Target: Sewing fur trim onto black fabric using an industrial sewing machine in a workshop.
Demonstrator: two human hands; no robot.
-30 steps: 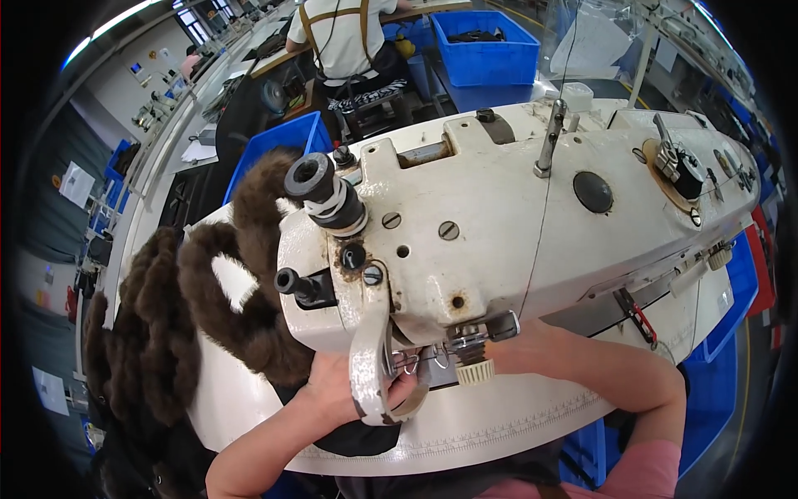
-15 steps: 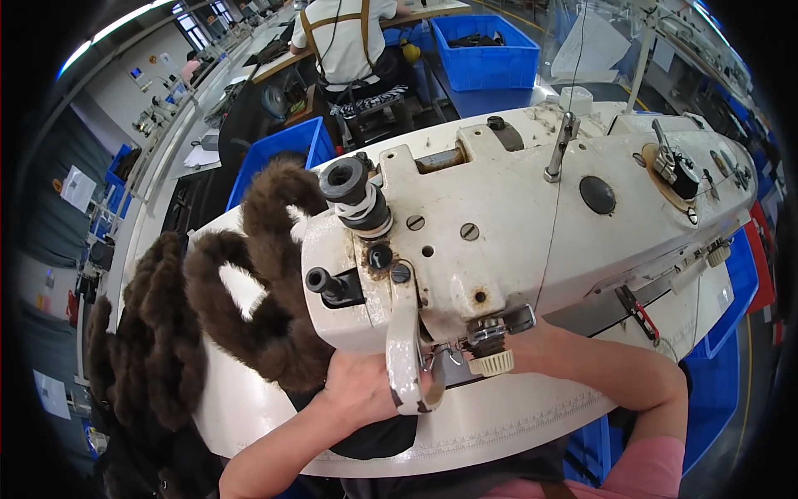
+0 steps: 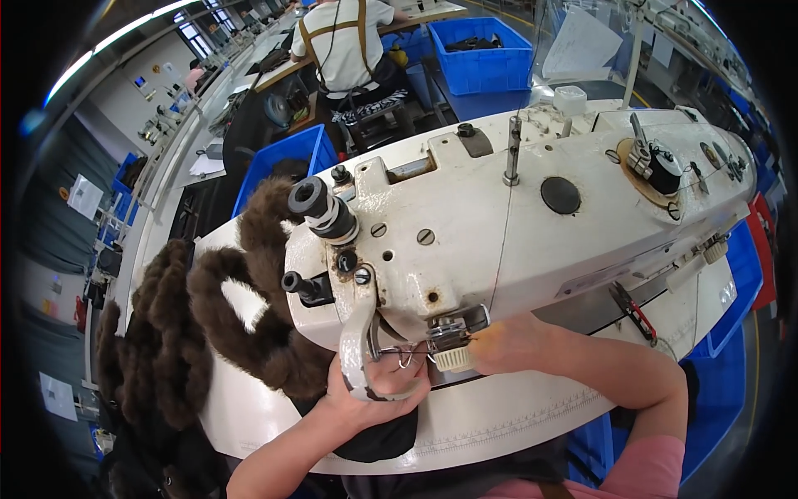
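A white industrial sewing machine (image 3: 465, 249) spans the middle, a red-handled tool (image 3: 632, 309) beside it. My left hand (image 3: 357, 399) is beneath its front lever (image 3: 357, 341), fingers curled near the needle area; what they grip is hidden. My right hand (image 3: 507, 345) reaches in behind the tension knob (image 3: 453, 359), fingertips hidden. Black fabric (image 3: 382, 437) lies under my left hand. A brown fur strip (image 3: 224, 308) loops left of the machine head, with more fur bundles (image 3: 158, 333) beside it.
Blue bins stand behind the machine (image 3: 283, 150), at the back (image 3: 482, 62) and at the right (image 3: 715, 416). A seated co-worker (image 3: 341, 50) faces away at another table. The worktable's curved edge (image 3: 515, 441) runs along the front.
Relative to the machine, my left hand has moved right, so its fingers show more beneath the lever. The view has shifted slightly; the fur lies much as before.
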